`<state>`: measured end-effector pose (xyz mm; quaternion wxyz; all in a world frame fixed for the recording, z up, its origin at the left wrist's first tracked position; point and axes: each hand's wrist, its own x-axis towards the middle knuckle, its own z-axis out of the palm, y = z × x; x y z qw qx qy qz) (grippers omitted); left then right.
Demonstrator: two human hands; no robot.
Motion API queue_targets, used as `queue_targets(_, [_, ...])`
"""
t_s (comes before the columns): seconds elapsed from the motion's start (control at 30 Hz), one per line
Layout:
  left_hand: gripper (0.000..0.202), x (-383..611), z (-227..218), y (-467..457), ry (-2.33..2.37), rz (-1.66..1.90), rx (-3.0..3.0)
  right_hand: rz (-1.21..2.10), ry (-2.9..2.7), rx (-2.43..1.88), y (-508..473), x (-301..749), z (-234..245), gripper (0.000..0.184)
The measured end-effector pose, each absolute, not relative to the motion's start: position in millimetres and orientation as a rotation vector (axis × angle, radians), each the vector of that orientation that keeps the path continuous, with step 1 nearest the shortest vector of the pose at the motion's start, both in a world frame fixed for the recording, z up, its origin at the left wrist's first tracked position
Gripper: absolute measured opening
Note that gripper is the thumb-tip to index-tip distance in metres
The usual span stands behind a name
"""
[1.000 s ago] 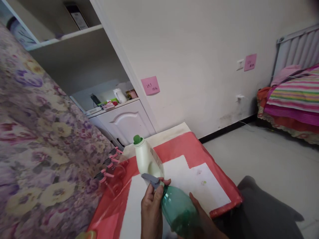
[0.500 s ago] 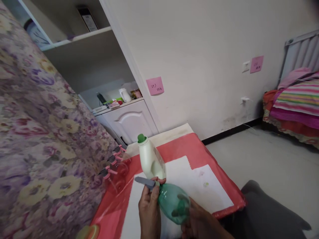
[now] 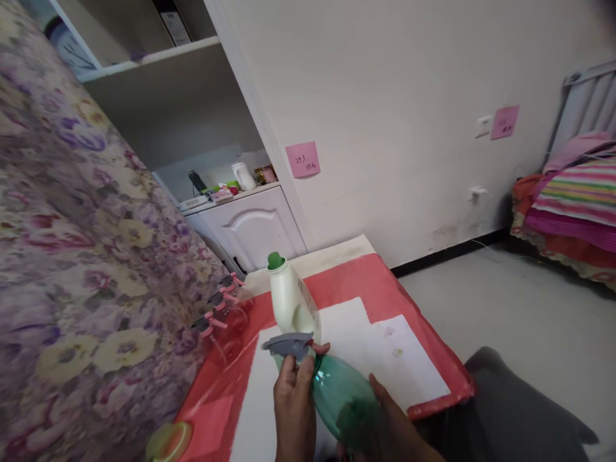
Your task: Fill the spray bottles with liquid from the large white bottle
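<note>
A translucent green spray bottle [image 3: 339,391] is held tilted over the table, its grey spray head [image 3: 290,345] pointing left. My left hand [image 3: 296,404] is closed around the neck, just below the spray head. Around the lower body of the bottle wraps my right hand [image 3: 394,423]; part of its fingers shows only through the green plastic. Just behind stands a pale detergent jug [image 3: 291,298] with a green cap [image 3: 275,260] in its mouth. White paper sheets [image 3: 356,321] lie beneath.
Several clear spray bottles with pink triggers [image 3: 210,321] stand along the table's left edge. A round yellowish lid or dish [image 3: 168,441] sits at the near left corner of the red-covered table [image 3: 346,276]. A floral curtain [image 3: 96,269] hangs close on the left.
The spray bottle has turned in my hands, so the spray head now shows side-on. My left hand has shifted slightly right. The detergent jug stays in place.
</note>
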<state>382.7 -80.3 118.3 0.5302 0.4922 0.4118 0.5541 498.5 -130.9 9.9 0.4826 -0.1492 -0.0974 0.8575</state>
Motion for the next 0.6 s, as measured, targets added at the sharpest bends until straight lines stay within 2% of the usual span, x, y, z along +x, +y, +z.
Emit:
queue_targets(0.33, [0.033, 385.3, 122.2, -88.1, 0.970, 1.345, 1.207, 2.138, -0.234, -0.260, -133.7, 500.2, 8.9, 0.088])
queue_targets(0.6, [0.044, 390.2, 126.8, -90.7, 1.046, 1.376, 1.065, 2.159, -0.322, -0.239, -132.0, 489.8, 9.7, 0.100])
